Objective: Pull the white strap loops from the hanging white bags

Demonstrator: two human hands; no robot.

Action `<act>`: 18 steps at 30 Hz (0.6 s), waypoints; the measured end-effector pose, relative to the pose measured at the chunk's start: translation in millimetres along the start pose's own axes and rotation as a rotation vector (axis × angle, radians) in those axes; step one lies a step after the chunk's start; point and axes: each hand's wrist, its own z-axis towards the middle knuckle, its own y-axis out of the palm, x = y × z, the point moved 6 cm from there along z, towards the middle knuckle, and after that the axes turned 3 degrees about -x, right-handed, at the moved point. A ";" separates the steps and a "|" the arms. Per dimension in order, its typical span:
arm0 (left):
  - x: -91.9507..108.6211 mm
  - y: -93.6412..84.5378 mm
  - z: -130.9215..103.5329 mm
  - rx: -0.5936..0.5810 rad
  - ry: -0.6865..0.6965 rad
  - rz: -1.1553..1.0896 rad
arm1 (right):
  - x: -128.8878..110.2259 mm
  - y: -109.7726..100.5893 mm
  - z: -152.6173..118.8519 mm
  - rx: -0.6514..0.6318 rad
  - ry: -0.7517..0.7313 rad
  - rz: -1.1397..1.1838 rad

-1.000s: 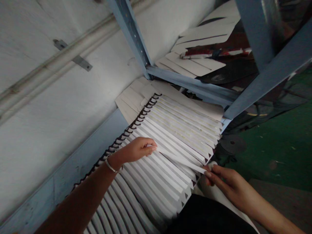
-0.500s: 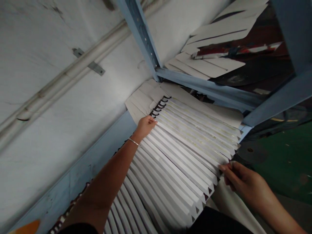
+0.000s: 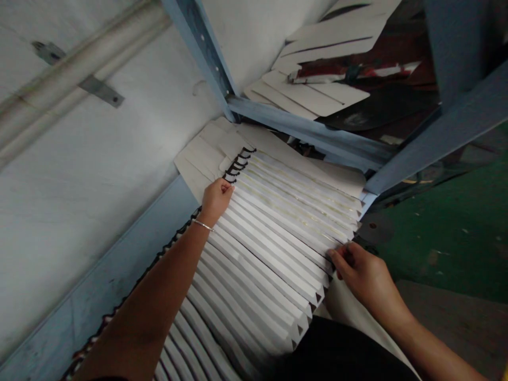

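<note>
Long white-and-grey strips [image 3: 254, 233] lie overlapped in a slanting row, with dark ragged left ends and small dark triangles along the right ends. My left hand [image 3: 216, 201] is closed in a pinch at the left end of one strip, beside the dark ends. At that strip's other end, my right hand [image 3: 357, 267] pinches the edge between thumb and fingers. Beyond my hands, the farther strips [image 3: 297, 196] carry yellowish, shiny streaks. Both hands' fingers partly hide the ends they grip.
Under the strips are pale sheets [image 3: 202, 151] and a blue ledge [image 3: 119, 259] along the white wall. A blue metal frame [image 3: 309, 132] rises behind, with pale cut pieces [image 3: 329, 42] on its shelf. Pipes [image 3: 130, 32] run along the wall. Green floor [image 3: 448, 238] shows at right.
The camera view has shifted, so the wall, frame and strips appear farther left. Both hands remain at the two ends of a strip, which lies flatter against the row.
</note>
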 end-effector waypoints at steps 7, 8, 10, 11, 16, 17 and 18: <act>-3.1 2.4 1.9 -0.014 -0.012 0.055 | 0.6 -1.1 0.8 0.047 -0.040 -0.080; -2.2 2.7 1.4 -0.018 -0.018 0.072 | 0.7 -0.7 0.5 0.046 -0.045 -0.114; 2.3 2.8 -0.3 -0.031 -0.037 0.129 | -0.8 -0.1 -0.9 0.044 -0.048 -0.257; 5.5 2.5 -1.2 -0.039 -0.051 0.177 | -2.5 -0.2 -1.9 0.048 -0.043 -0.376; 22.5 -1.5 1.2 -0.111 -0.124 0.506 | -39.2 2.5 -6.2 0.105 -0.342 -0.937; 25.2 -2.3 2.3 -0.126 -0.123 0.536 | -49.6 6.5 -7.2 0.081 -0.469 -0.975; 28.3 -3.3 2.5 -0.129 -0.112 0.546 | -58.5 10.7 -8.0 0.041 -0.574 -1.000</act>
